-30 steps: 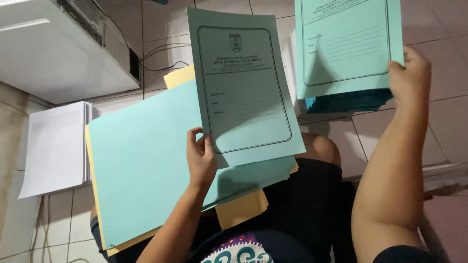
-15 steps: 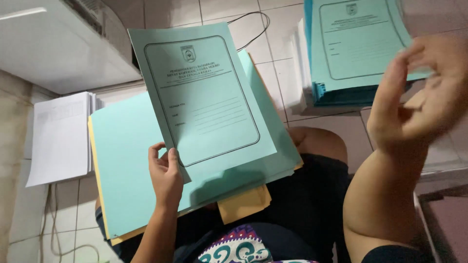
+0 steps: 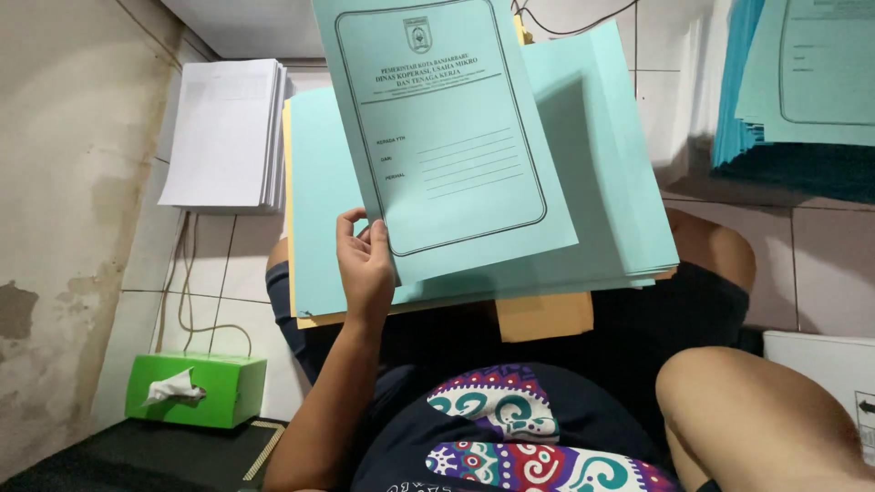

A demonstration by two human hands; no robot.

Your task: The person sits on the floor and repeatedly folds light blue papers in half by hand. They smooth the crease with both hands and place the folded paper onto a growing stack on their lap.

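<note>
From the head camera, your left hand (image 3: 366,264) is pinched on the lower left corner of a teal cover sheet (image 3: 447,137), thumb on its face, holding it tilted above the teal stack (image 3: 602,200) on your lap. Your right hand is out of view; only the forearm (image 3: 756,419) shows at the lower right, so you cannot tell its state.

The stack rests on your thighs with yellow folders (image 3: 543,316) showing beneath its lower edge. Left of the stack, a white paper pile (image 3: 223,132) lies on the tiled floor (image 3: 196,264), and a cable (image 3: 187,301) runs down the tiles below that pile. Further down from the stack on the left, a green tissue box (image 3: 196,390) sits beside a dark mat (image 3: 146,451). A stained wall (image 3: 64,228) rises at the far left. Right of the stack, a second teal pile (image 3: 802,82) lies on the tiles, and a white box (image 3: 825,374) sits below it.
</note>
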